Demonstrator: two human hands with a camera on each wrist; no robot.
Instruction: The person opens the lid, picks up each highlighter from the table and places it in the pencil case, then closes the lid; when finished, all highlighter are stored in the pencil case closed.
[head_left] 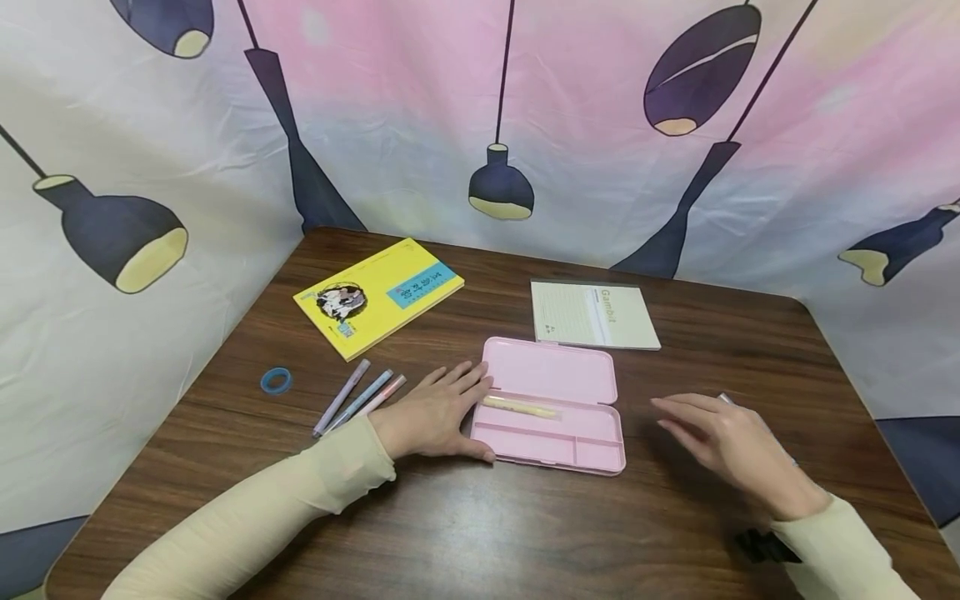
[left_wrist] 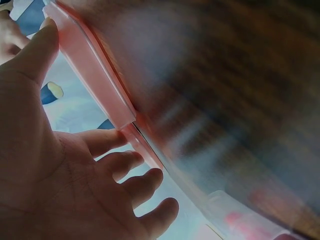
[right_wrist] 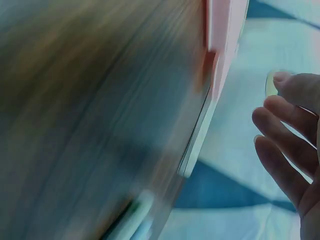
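Note:
A pink pencil case (head_left: 555,371) lies unfolded on the table, its lid flat on the far side. One yellow pen (head_left: 521,407) rests in its upper compartment; the two lower compartments hold nothing. My left hand (head_left: 438,412) spreads at the case's left side, thumb by the near edge and fingertips by the far part. In the left wrist view, the thumb and index finger touch the case's side (left_wrist: 92,70). My right hand (head_left: 731,442) hovers right of the case, fingers loosely extended and holding nothing. Behind it, partly hidden, is a slim pen-like thing (head_left: 724,399).
Left of my left hand lie a purple pen (head_left: 342,396), a blue pen (head_left: 362,400) and a pink pen (head_left: 382,395). A blue ring, perhaps a tape roll (head_left: 276,381), sits farther left. Behind are a yellow book (head_left: 378,296) and a pale notebook (head_left: 594,315).

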